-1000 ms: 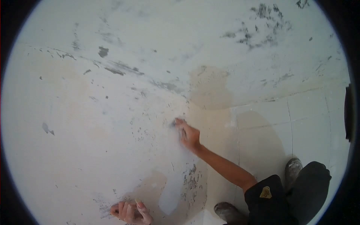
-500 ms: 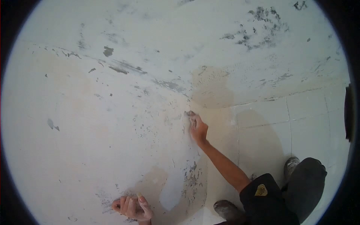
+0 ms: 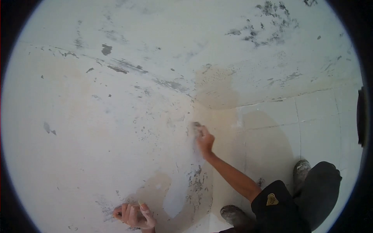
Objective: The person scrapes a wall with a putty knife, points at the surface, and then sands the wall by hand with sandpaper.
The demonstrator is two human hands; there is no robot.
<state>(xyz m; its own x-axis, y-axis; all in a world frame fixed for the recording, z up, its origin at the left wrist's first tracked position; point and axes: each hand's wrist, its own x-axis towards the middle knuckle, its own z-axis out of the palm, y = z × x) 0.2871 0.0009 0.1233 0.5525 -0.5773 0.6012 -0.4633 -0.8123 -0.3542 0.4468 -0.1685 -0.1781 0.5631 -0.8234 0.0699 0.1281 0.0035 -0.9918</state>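
My right hand [image 3: 204, 140] is closed around a small grey piece [image 3: 197, 124], too blurred to identify. It is at the white wall [image 3: 155, 116], just left of the corner where the wall meets the tiles. At the lower left, my left hand [image 3: 135, 216] has its fingers curled in beside the wall, next to dark scuffs. A thin pale edge shows by its thumb, but what the fingers hold, if anything, is hidden. Dark patches [image 3: 198, 180] mark the wall below my right hand.
White tiles [image 3: 270, 112] with grout lines lie at the right. My dark shoes [image 3: 234, 215] and a bent knee [image 3: 321, 186] are at the lower right. Another scuffed wall surface [image 3: 264, 54] spans the top. A dark object [image 3: 361, 116] stands at the right edge.
My right hand and the grey piece have moved slightly down along the wall. My left hand keeps its curled shape, and the whole view has shifted a little.
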